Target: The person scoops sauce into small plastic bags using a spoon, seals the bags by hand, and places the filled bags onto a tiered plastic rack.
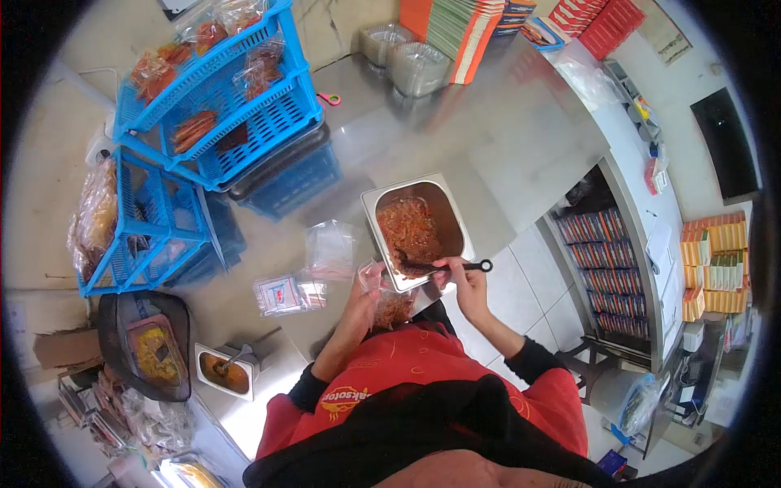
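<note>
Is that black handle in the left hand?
No, the right hand grips the black handle; the left hand holds a plastic bag.

The right hand (465, 286) holds a black spoon (474, 266) in a metal tub (444, 205), the left hand (356, 311) a clear bag (394, 310).

Pink scissor handle (329, 99) beside blue baskets (264, 124); stacked trays (419, 69); dark wall screen (724, 145)

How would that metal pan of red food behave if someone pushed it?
The metal pan would probably stay stiff, given its formed walls and rim. The red food inside likely makes it fairly heavy. It might slide on the smooth-looking counter, and could drop off, since it sits near the edge.
</note>
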Tool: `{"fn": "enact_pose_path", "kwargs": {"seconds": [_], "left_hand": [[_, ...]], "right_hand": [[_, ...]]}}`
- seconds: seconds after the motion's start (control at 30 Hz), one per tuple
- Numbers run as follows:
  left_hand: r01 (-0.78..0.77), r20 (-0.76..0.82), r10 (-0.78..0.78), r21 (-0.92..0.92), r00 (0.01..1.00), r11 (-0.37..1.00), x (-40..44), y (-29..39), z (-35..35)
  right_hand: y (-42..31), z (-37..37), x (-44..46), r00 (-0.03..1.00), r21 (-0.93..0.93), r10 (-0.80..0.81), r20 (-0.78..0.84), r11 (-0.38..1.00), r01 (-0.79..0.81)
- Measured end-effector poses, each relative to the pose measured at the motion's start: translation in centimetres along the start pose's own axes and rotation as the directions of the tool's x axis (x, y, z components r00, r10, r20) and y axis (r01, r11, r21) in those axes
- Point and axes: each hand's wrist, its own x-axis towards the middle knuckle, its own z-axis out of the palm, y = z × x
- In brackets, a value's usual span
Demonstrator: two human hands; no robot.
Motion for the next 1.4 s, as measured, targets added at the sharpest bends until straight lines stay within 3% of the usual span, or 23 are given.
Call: {"fn": "enact_pose_path", "kwargs": {"seconds": [0.03, 0.1, 0.17, 0.23, 0.47, 0.57, 0.67, 0.7, 0.73, 0.77, 0.83, 0.97, 1.23, 1.3, 1.33, 1.4], "left_hand": [[-0.03, 0.023, 0.029, 0.036, 0.999, 0.999, 0.0, 0.0, 0.2], [-0.022, 0.017, 0.021, 0.043, 1.0, 0.999, 0.1, 0.1, 0.3], [-0.014, 0.014, 0.013, 0.054, 1.0, 0.998, 0.1, 0.4, 0.4], [-0.003, 0.047, 0.004, -0.014, 0.999, 1.0, 0.0, 0.9, 0.5], [-0.001, 0.048, 0.0, 0.025, 0.999, 1.0, 0.3, 0.0, -0.9], [0.033, -0.032, -0.03, 0.129, 0.999, 0.991, 0.6, 0.2, -1.5], [-0.079, -0.011, 0.084, 0.214, 0.996, 0.974, 1.8, 2.0, -0.9], [-0.203, 0.049, 0.204, 0.474, 0.978, 0.857, 2.7, 2.4, -1.2], [-0.311, 0.138, 0.302, 0.686, 0.943, 0.657, 3.5, 3.0, -1.2], [-0.319, 0.141, 0.311, 0.686, 0.94, 0.653, 4.1, 3.4, -1.0], [-0.405, 0.281, 0.435, 0.887, 0.856, 0.224, 5.0, 5.2, 0.6], [-0.4, 0.298, 0.495, 0.91, 0.816, 0.11, 6.8, 6.5, 2.8], [-0.473, 0.363, 0.539, 0.878, 0.76, 0.075, 7.8, 7.0, 4.8], [-0.491, 0.388, 0.541, 0.87, 0.746, 0.054, 7.9, 6.9, 4.9], [-0.506, 0.41, 0.54, 0.862, 0.735, 0.035, 8.0, 6.9, 5.0], [-0.502, 0.406, 0.555, 0.864, 0.726, 0.026, 8.4, 6.5, 5.3]], "right_hand": [[0.2, 0.2, -0.4, 1.0, -0.003, 0.002, -0.003, 1.0, -0.002], [0.7, 0.2, -0.9, 0.976, 0.286, 0.1, -0.195, 0.957, -0.041], [1.6, -0.1, -1.1, 0.962, 0.357, 0.135, -0.238, 0.933, -0.042], [1.9, -0.2, -1.3, 0.922, 0.483, 0.27, -0.276, 0.869, -0.11], [1.6, -1.5, -1.2, 0.903, 0.57, 0.326, -0.28, 0.813, -0.117], [1.1, -2.2, -0.6, 0.919, 0.554, 0.282, -0.275, 0.828, -0.089], [0.2, -3.2, 0.8, 0.928, 0.548, 0.24, -0.284, 0.835, -0.048], [-0.4, -3.3, 1.3, 0.935, 0.545, 0.213, -0.283, 0.838, -0.026], [-1.6, -3.2, 2.0, 0.93, 0.547, 0.216, -0.298, 0.837, -0.019], [-2.4, -3.2, 2.5, 0.933, 0.546, 0.207, -0.295, 0.838, -0.013], [-4.0, -3.5, 3.6, 0.948, 0.528, 0.132, -0.29, 0.848, 0.043], [-6.7, -3.9, 5.5, 0.969, 0.557, 0.073, -0.236, 0.827, 0.073], [-8.7, -4.1, 7.0, 0.989, 0.39, -0.035, -0.147, 0.916, 0.09], [-9.6, -4.1, 6.9, 0.982, 0.175, -0.13, -0.136, 0.973, 0.153], [-10.2, -3.9, 6.9, 0.982, 0.175, -0.132, -0.136, 0.972, 0.155], [-11.5, -3.5, 6.5, 0.941, -0.116, -0.337, 0.014, 0.934, 0.337]]}}
